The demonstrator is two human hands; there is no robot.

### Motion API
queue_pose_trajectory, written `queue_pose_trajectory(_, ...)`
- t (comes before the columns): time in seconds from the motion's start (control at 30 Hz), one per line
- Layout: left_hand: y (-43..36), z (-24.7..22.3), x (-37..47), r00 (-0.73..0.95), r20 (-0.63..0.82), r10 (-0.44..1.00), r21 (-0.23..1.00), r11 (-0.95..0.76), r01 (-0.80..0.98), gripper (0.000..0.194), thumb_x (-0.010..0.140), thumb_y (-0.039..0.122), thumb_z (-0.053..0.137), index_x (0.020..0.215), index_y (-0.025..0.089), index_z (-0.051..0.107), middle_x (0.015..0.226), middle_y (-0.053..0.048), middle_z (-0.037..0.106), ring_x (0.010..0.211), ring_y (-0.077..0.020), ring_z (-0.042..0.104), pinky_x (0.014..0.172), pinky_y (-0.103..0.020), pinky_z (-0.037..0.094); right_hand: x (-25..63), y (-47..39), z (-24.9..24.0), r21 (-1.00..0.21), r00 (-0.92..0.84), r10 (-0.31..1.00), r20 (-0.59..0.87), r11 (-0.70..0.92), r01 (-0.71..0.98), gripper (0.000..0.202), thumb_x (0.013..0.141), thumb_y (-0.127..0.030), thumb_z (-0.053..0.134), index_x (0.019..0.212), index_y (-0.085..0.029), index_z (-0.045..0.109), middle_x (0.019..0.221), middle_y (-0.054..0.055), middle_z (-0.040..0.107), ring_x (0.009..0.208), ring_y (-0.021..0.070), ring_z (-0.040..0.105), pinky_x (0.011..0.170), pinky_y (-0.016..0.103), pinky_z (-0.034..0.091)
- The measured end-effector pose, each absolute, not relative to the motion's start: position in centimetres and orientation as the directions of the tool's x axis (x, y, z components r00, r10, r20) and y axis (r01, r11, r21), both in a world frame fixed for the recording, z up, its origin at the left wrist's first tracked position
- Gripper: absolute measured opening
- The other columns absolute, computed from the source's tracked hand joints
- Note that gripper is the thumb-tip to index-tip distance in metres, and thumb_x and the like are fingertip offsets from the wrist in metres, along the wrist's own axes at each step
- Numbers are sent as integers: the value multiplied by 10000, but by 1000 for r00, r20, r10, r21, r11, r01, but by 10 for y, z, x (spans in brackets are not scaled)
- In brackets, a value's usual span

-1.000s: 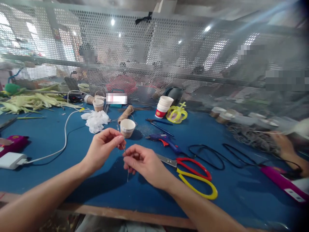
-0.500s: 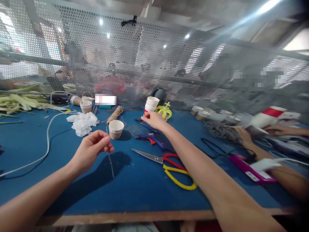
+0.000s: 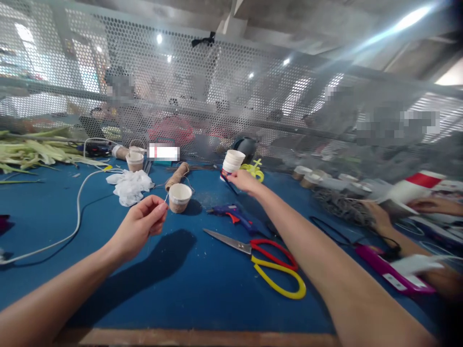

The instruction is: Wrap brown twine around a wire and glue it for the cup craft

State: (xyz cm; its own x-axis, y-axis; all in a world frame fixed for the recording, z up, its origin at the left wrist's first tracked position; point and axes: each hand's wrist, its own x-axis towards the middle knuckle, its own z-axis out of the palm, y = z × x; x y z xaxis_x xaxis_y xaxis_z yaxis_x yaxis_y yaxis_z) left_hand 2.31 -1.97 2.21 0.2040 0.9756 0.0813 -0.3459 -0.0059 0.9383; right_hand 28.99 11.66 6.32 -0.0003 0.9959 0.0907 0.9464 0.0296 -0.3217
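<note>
My left hand pinches a thin twisted wire; its tip shows above the fingers, beside a small paper cup wrapped in brown twine. Farther back, my right hand is closed on a slim dark tool that looks like pliers, in front of a stack of white paper cups. Between my arms lie a blue glue gun and large scissors with one red and one yellow handle loop, blades together.
A twine roll, white crumpled plastic and another wrapped cup stand behind my left hand. A white cable crosses the left side. At right are a purple power strip and another person's hands.
My right hand has closed on the pliers and raised them off the table. My left hand still pinches the wire, whose lower end no longer shows. The view has shifted slightly.
</note>
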Motion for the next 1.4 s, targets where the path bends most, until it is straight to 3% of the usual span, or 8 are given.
queue_pose_trajectory(0.17,-17,23,24,140,84,987,969,-49,-240,269,674,364,657,709,155,490,491,92,357,403,-17,267,382,-155,182,266,49,94,-697,-95,987,133,161,699,233,899,-296,335,724,-171,423,617,-26,446,481,59,404,454,202,362)
queue_pose_trajectory(0.23,-19,23,25,154,86,984,983,-58,-176,275,669,381,651,759,150,533,480,91,355,398,-24,262,373,-162,178,248,16,93,-978,-211,972,104,138,154,221,822,-314,494,677,-178,397,580,-50,387,455,48,344,414,188,287)
queue_pose_trajectory(0.4,-27,24,29,172,162,972,987,-162,-14,269,662,394,638,702,134,585,486,69,381,425,-44,317,400,-181,243,212,-32,69,-951,-366,931,-3,-115,-286,231,780,-278,586,641,-163,442,574,-50,437,472,44,395,430,174,309)
queue_pose_trajectory(0.57,-31,17,33,273,160,949,981,-184,66,296,737,402,554,621,134,605,480,46,427,454,-59,343,443,-194,280,198,-34,42,-834,-453,889,65,-201,-514,172,724,-264,633,863,-190,563,933,35,613,882,139,566,795,286,431)
queue_pose_trajectory(0.73,-33,17,39,375,121,919,984,-161,78,274,721,390,565,687,125,623,588,8,530,548,-90,419,533,-216,346,197,-32,35,-869,-551,831,82,-212,-448,281,754,-303,574,1007,-181,567,1078,91,603,1017,194,543,932,367,367)
queue_pose_trajectory(0.9,-33,27,33,253,182,950,981,-192,15,260,738,396,554,800,144,560,557,45,460,516,-75,393,487,-195,315,213,-33,41,-984,-383,907,176,157,-79,330,855,-377,436,1122,-198,509,1040,85,593,997,202,549,903,397,398)
queue_pose_trajectory(1.07,-31,31,24,258,153,954,986,-130,-104,254,783,405,519,795,153,556,477,70,372,430,-53,315,415,-183,227,217,-37,37,-704,-409,852,327,508,496,376,858,-322,445,1214,-205,410,1088,100,524,1004,209,524,890,398,420)
queue_pose_trajectory(1.4,-29,28,23,282,178,943,976,-134,-169,225,796,376,522,801,155,562,460,83,327,411,-43,278,406,-183,209,215,-36,32,-380,-496,783,374,618,688,365,863,-295,426,1198,-155,385,1022,130,514,905,234,520,797,414,459)
